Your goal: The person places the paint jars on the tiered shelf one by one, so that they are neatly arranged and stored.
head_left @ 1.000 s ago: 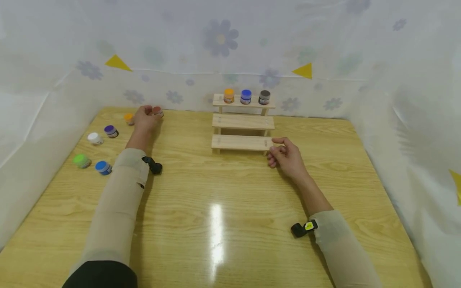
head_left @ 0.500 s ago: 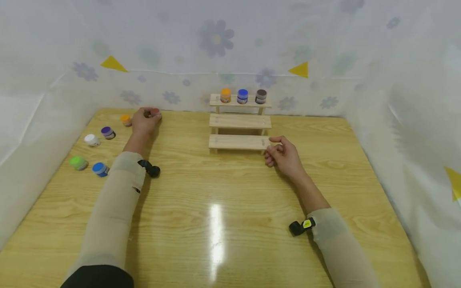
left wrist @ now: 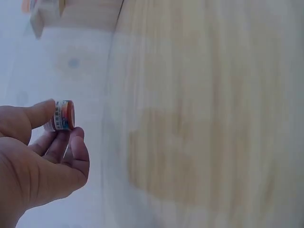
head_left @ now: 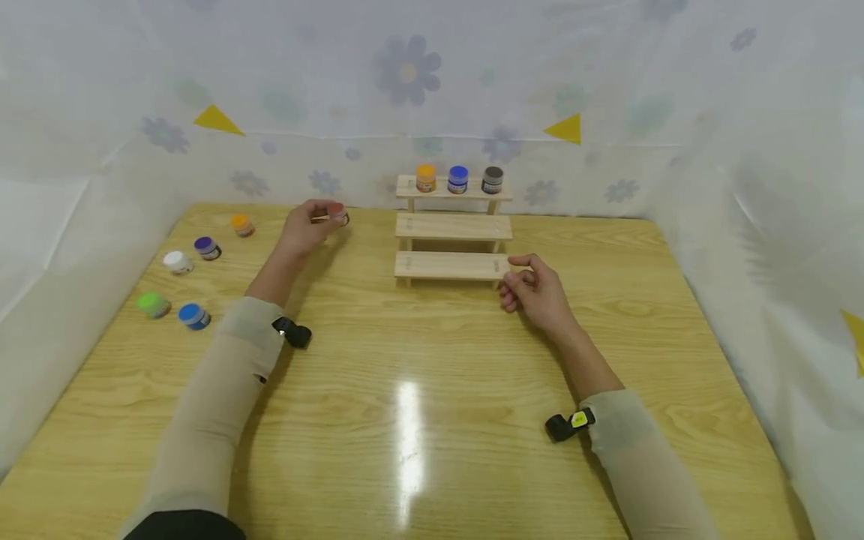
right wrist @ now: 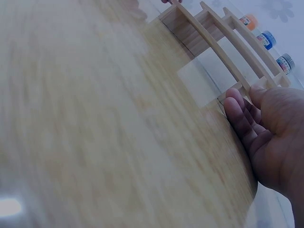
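My left hand (head_left: 305,229) pinches a small paint jar with a red-brown lid (head_left: 338,213) between thumb and fingers. It is held over the back of the table, left of the stand; the left wrist view shows the jar's printed label (left wrist: 61,115). A three-tier wooden stand (head_left: 452,265) stands at the back middle. On its top tier are an orange-lidded jar (head_left: 426,178), a blue-lidded jar (head_left: 458,180) and a black-lidded jar (head_left: 493,181). My right hand (head_left: 538,298) grips the right end of the lowest tier with thumb and fingers.
Several more jars stand at the table's left: orange (head_left: 241,225), purple (head_left: 207,248), white (head_left: 178,262), green (head_left: 153,304) and blue (head_left: 194,316). A white flowered curtain (head_left: 324,90) hangs behind the wooden table (head_left: 472,420) and along its sides.
My left hand has carried the red-brown-lidded jar to the right, away from the other loose jars and nearer the stand. My right hand stays at the stand's end.
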The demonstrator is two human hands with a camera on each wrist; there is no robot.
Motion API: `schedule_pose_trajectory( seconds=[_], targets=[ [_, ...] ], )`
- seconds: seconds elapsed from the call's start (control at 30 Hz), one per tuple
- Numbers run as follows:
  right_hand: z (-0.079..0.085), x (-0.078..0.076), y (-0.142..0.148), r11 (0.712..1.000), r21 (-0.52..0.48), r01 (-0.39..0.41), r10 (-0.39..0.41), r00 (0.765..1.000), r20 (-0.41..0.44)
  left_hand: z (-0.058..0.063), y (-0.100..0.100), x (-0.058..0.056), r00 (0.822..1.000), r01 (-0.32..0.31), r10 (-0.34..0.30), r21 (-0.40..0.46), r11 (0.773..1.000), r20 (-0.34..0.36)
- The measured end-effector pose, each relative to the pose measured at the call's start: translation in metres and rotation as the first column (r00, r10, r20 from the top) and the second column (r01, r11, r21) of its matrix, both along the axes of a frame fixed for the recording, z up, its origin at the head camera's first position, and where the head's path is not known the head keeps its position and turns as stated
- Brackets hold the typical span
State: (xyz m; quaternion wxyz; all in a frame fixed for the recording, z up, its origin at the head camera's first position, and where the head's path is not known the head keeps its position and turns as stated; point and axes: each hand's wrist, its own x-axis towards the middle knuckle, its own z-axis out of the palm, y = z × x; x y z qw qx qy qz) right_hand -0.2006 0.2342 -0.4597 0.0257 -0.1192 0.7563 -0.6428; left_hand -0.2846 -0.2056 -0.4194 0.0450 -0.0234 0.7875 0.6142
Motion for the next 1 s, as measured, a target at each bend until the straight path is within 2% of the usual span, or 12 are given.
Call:
schedule_pose_trajectory(
  seconds=[0.23, 0.43, 0.53, 0.7, 1.0],
  targets=[
    [0.000, 0.001, -0.001, 1.000, -0.010, 0.005, -0.005, 1.000, 0.010, 0.019, 0.044, 0.015, 0.990, 0.121, -0.124, -0.045, 0.992, -0.068],
    [-0.001, 0.000, -0.003, 1.000, -0.004, 0.011, -0.011, 1.000, -0.001, 0.038, 0.074, 0.026, 0.964, 0.197, -0.212, -0.107, 0.975, -0.161],
    [-0.002, -0.001, -0.004, 1.000, -0.006, 0.002, -0.002, 1.000, -0.002, 0.044, 0.086, 0.030, 0.955, 0.224, -0.245, -0.133, 0.965, -0.166],
    [-0.002, 0.000, -0.005, 1.000, -0.015, -0.009, 0.009, 1.000, 0.015, 0.045, 0.102, 0.031, 0.948, 0.241, -0.269, -0.166, 0.956, -0.170],
    [-0.002, 0.003, -0.003, 1.000, -0.010, 0.007, -0.007, 1.000, 0.008, 0.041, 0.119, 0.019, 0.942, 0.244, -0.281, -0.204, 0.948, -0.181]
  ],
)
